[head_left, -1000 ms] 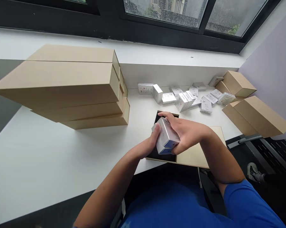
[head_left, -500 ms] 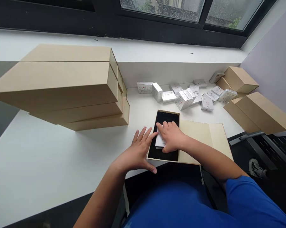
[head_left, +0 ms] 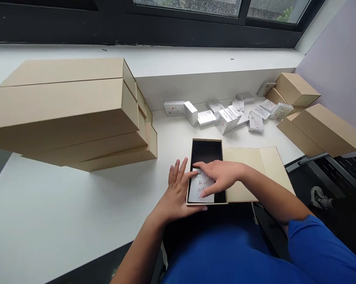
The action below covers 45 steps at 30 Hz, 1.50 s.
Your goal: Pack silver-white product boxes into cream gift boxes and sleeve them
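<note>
A small white carton (head_left: 200, 186) with printed characters lies flat in the near left part of an open beige gift box (head_left: 206, 204) lined in black. My right hand (head_left: 222, 175) reaches over the carton from the right, its thumb laid on the printed face and its fingers stretched out above the far end. Around the gift box's near left corner, my left hand (head_left: 178, 193) is spread open, the thumb along the front edge and the index finger near the carton's far left corner. The box's lid (head_left: 251, 165) is folded out flat to the right, partly under my right forearm.
Several white cartons (head_left: 225, 120) are scattered along the back ledge. A tall stack of closed beige boxes (head_left: 107, 102) rises at the left. More beige boxes (head_left: 325, 126) stand at the right by the wall. A person's shoe (head_left: 319, 197) shows at lower right.
The white carton has moved toward me, down into the box's near left corner. My right hand has loosened around it. My left hand has come against the box's near corner. The view has shifted slightly.
</note>
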Available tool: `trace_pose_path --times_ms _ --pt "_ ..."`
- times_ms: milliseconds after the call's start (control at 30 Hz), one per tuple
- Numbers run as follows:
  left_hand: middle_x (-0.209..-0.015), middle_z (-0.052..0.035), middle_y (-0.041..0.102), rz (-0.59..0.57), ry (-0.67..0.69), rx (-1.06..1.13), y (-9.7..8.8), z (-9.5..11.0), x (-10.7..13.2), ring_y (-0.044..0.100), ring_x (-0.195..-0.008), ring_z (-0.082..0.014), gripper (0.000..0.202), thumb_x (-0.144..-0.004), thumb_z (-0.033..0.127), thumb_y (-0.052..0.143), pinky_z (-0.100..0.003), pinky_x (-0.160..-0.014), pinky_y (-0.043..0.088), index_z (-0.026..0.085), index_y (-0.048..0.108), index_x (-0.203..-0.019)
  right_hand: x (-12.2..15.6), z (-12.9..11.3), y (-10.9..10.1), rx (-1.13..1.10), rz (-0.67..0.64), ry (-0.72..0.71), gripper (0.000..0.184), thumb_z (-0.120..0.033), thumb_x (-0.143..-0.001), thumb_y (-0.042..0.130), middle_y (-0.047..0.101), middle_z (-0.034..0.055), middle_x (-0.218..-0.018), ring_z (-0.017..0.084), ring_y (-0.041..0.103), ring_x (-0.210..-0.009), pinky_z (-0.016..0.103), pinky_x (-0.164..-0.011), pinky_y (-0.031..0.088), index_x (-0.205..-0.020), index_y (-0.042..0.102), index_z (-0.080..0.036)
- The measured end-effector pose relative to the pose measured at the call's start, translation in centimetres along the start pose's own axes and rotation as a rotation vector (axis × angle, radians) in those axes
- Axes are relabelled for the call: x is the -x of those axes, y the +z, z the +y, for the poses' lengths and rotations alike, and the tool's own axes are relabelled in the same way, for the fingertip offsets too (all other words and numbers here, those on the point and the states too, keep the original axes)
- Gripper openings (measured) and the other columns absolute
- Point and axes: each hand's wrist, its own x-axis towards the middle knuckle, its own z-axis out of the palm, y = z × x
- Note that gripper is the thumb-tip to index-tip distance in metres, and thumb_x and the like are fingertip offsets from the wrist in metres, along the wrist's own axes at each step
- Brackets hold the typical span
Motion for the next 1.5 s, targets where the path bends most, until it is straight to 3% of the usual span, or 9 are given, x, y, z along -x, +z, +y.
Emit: trace_pose_path --times_ms 200,333,433,533,600,767,1033,1333,1500 --pt "-0.184 -0.0274 -0.005 -0.094 0.067 -0.102 -1.2 1.5 -0.7 -0.007 -0.171 -0.0492 0.136 -0.080 0.093 0.067 -0.069 -0.137 -0.003 0.013 0.012 -0.175 -0.1 0.5 0.1 -0.025 -0.007 0.001 0.115 -0.071 -0.087 0.074 0.068 0.0278 -0.144 0.039 0.072 -0.123 0.048 -0.103 0.057 -0.169 0.030 -0.004" --pt "-0.184 -0.0262 0.005 -0.220 0.021 -0.153 -1.9 2.0 -0.8 0.000 -0.172 -0.0482 0.134 -0.080 0.097 0.061 -0.070 -0.137 -0.005 0.012 0.018 -0.175 1.6 1.0 -0.1 -0.131 0.145 -0.148 0.088 -0.058 -0.093 0.073 0.075 0.0199 -0.132 0.030 0.073 -0.109 0.045 -0.097 0.058 -0.162 0.045 -0.011" --pt "-0.183 -0.0270 0.007 -0.232 -0.023 -0.174 -1.8 2.3 -0.6 0.002 -0.172 -0.0494 0.133 -0.076 0.096 0.067 -0.070 -0.137 -0.006 0.011 0.030 -0.171 3.4 2.9 -2.0 -0.178 0.582 -0.142 0.064 -0.054 -0.098 0.066 0.075 0.0125 -0.133 0.029 0.069 -0.120 0.048 -0.109 0.053 -0.153 0.056 -0.021" --pt "-0.184 -0.0270 0.006 -0.207 -0.045 -0.164 -1.2 2.5 -0.5 0.004 -0.172 -0.0489 0.130 -0.074 0.090 0.075 -0.070 -0.138 -0.002 0.012 0.032 -0.168 3.4 7.1 -4.8 -0.085 1.156 0.183 0.057 -0.054 -0.099 0.062 0.069 0.0142 -0.141 0.035 0.061 -0.136 0.059 -0.121 0.042 -0.147 0.057 -0.024" --pt "-0.184 -0.0261 0.006 -0.191 -0.044 -0.123 -1.0 2.6 -0.5 0.006 -0.172 -0.0485 0.126 -0.076 0.086 0.078 -0.071 -0.139 0.004 0.014 0.029 -0.168 2.0 10.4 -6.2 -0.045 1.323 0.444 0.062 -0.059 -0.097 0.064 0.063 0.0177 -0.149 0.041 0.052 -0.144 0.068 -0.124 0.035 -0.146 0.055 -0.022" --pt "-0.184 -0.0266 0.006 -0.213 -0.075 -0.025 -1.1 2.9 -0.6 0.005 -0.171 -0.0498 0.126 -0.075 0.082 0.082 -0.074 -0.138 0.010 0.017 0.027 -0.167 -2.8 14.3 -5.9 0.104 1.221 0.612 0.062 -0.065 -0.091 0.068 0.058 0.0203 -0.152 0.043 0.044 -0.149 0.074 -0.132 0.011 -0.133 0.061 -0.019" --pt "-0.184 -0.0271 0.004 -0.226 -0.108 0.049 -1.2 3.2 -0.8 0.001 -0.172 -0.0479 0.125 -0.072 0.075 0.089 -0.074 -0.138 0.008 0.020 0.028 -0.166 -5.2 12.5 -4.5 0.301 1.199 0.674 0.049 -0.047 -0.090 0.067 0.055 0.0217 -0.139 0.041 0.048 -0.133 0.069 -0.123 0.025 -0.126 0.054 -0.017" --pt "-0.184 -0.0273 0.003 -0.217 -0.112 0.074 -1.1 3.3 -0.6 -0.001 -0.172 -0.0478 0.123 -0.073 0.070 0.091 -0.076 -0.137 0.007 0.020 0.026 -0.166 -4.0 11.5 -5.0 0.179 0.940 0.545 0.063 -0.025 -0.079 0.067 0.057 0.0221 -0.137 0.040 0.054 -0.130 0.054 -0.107 0.052 -0.139 0.052 -0.013" --pt "-0.184 -0.0267 0.003 -0.188 -0.099 0.108 -0.7 3.0 -0.4 -0.001 -0.172 -0.0474 0.126 -0.073 0.067 0.092 -0.076 -0.137 0.006 0.024 0.023 -0.168 -0.5 11.2 -4.4 0.189 1.122 0.341 0.054 -0.020 -0.075 0.066 0.058 0.0163 -0.129 0.036 0.059 -0.121 0.055 -0.106 0.055 -0.127 0.056 -0.019"
